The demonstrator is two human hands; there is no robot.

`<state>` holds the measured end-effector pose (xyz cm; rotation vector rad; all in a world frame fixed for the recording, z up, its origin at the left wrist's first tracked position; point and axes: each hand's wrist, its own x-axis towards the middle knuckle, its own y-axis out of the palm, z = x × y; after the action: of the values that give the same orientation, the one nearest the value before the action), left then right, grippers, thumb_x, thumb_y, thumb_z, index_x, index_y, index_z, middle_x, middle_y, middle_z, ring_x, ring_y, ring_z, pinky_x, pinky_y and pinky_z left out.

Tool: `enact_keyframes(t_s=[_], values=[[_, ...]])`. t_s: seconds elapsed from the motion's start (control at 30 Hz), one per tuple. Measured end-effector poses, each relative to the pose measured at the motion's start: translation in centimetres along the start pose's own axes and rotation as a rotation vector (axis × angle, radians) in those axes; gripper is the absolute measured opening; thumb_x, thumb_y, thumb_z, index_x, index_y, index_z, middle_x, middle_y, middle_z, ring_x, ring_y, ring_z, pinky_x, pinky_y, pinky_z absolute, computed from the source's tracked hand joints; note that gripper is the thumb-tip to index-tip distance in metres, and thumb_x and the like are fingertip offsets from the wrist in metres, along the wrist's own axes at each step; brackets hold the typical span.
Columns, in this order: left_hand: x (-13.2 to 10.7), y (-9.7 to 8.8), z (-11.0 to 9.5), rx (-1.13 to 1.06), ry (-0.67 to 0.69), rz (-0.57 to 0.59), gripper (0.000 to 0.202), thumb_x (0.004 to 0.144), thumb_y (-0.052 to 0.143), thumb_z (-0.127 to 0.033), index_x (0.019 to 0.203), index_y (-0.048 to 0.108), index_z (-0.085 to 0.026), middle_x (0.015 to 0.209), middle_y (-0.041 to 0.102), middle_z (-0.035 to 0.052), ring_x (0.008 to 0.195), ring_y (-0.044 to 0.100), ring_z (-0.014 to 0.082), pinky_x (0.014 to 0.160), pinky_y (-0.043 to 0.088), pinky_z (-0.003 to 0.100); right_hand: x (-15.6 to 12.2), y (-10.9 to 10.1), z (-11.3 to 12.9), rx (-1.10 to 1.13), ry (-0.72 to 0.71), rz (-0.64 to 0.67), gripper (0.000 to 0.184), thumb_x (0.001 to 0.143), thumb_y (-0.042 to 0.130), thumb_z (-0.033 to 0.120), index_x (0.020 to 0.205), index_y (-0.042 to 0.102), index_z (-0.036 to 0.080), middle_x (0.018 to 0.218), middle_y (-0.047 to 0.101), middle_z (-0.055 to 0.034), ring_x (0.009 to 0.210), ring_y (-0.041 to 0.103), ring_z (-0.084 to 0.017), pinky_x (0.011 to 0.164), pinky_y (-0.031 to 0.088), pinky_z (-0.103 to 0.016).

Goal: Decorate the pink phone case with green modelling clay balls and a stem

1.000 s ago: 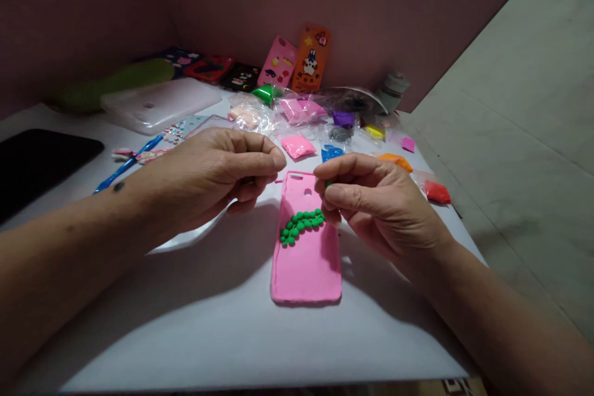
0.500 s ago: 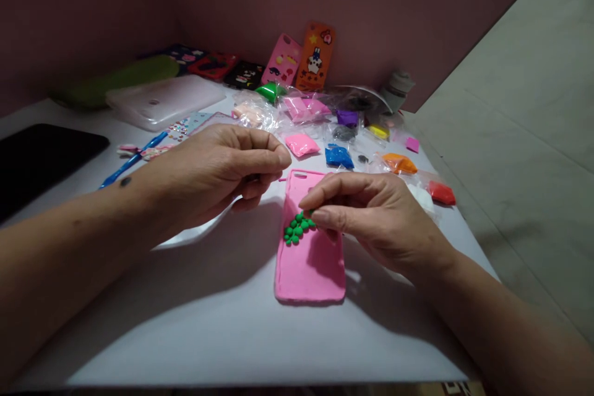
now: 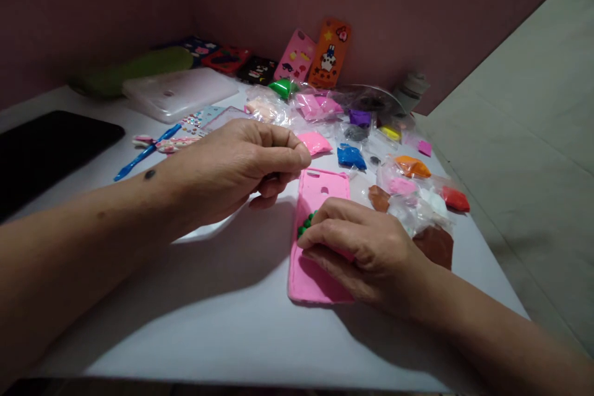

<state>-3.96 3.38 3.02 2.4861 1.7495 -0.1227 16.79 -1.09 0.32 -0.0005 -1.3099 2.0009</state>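
Observation:
A pink clay-covered phone case (image 3: 320, 189) lies flat on the white table (image 3: 223, 315). A cluster of small green clay balls (image 3: 305, 224) sits on it, mostly hidden under my right hand (image 3: 362, 247). That hand is closed, fingertips pinched together and pressed down on the case at the green balls. My left hand (image 3: 241, 164) hovers to the left of the case top, curled shut around something I cannot make out.
Bags of coloured clay lie behind and right of the case: pink (image 3: 314, 141), blue (image 3: 351, 156), orange (image 3: 411, 166), red (image 3: 455, 198), brown (image 3: 436, 244). Decorated phone cases (image 3: 330, 52) lean on the wall. A blue tool (image 3: 146, 151), a clear case (image 3: 179, 93) and a black slab (image 3: 41, 151) lie left.
My right hand came down from above the case onto it, covering most of the green balls. My left hand stayed curled in place. The view shifted slightly.

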Motion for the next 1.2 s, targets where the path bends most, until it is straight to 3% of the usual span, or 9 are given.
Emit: enact_keyframes(t_s=[0.2,0.4,0.67,0.93,1.2], values=[[-0.3,0.4,-0.5,-0.011,-0.034,-0.020,0.035,0.083,0.065,-0.004,0.051,0.056,-0.016,0.045,0.045,-0.0040,0.035,0.039,0.0042,0.031,0.028,0.011,-0.3,0.7,-0.3,-0.100,-0.027,-0.003,0.026,0.095,0.056,0.002,0.082,0.074,0.014,0.078,0.065,-0.0056,0.069,0.057,-0.014,0.057,0.045,-0.022],[-0.2,0.3,-0.5,-0.011,-0.034,-0.004,0.038,0.084,0.063,-0.001,0.050,0.057,-0.015,0.043,0.047,-0.0037,0.035,0.040,0.0036,0.031,0.030,0.009,-0.1,0.7,-0.1,-0.112,-0.004,0.022,0.029,0.093,0.055,0.003,0.074,0.074,0.014,0.077,0.066,-0.0070,0.067,0.056,-0.015,0.057,0.046,-0.023],[-0.3,0.9,-1.1,0.037,-0.050,-0.045,0.041,0.080,0.062,-0.001,0.044,0.052,-0.016,0.040,0.043,-0.0040,0.031,0.036,0.0029,0.029,0.028,0.009,-0.2,-0.2,0.1,-0.011,0.011,0.022,0.022,0.093,0.058,0.004,0.096,0.079,0.011,0.082,0.069,-0.0083,0.073,0.062,-0.016,0.061,0.052,-0.025],[-0.3,0.7,-1.0,0.037,-0.044,-0.036,0.036,0.080,0.064,-0.003,0.048,0.055,-0.015,0.042,0.045,-0.0040,0.031,0.038,0.0035,0.029,0.029,0.009,0.0,-0.7,0.3,-0.019,-0.001,0.033,0.020,0.090,0.060,0.000,0.091,0.079,0.007,0.080,0.066,-0.0082,0.071,0.060,-0.015,0.060,0.048,-0.025],[-0.2,0.8,-0.9,0.039,-0.033,-0.042,0.034,0.077,0.064,-0.003,0.047,0.054,-0.016,0.043,0.043,-0.0040,0.033,0.038,0.0035,0.030,0.031,0.009,-0.1,-0.4,0.3,-0.075,0.007,0.071,0.024,0.090,0.056,0.002,0.084,0.077,0.013,0.077,0.066,-0.0079,0.068,0.058,-0.017,0.058,0.048,-0.028]])
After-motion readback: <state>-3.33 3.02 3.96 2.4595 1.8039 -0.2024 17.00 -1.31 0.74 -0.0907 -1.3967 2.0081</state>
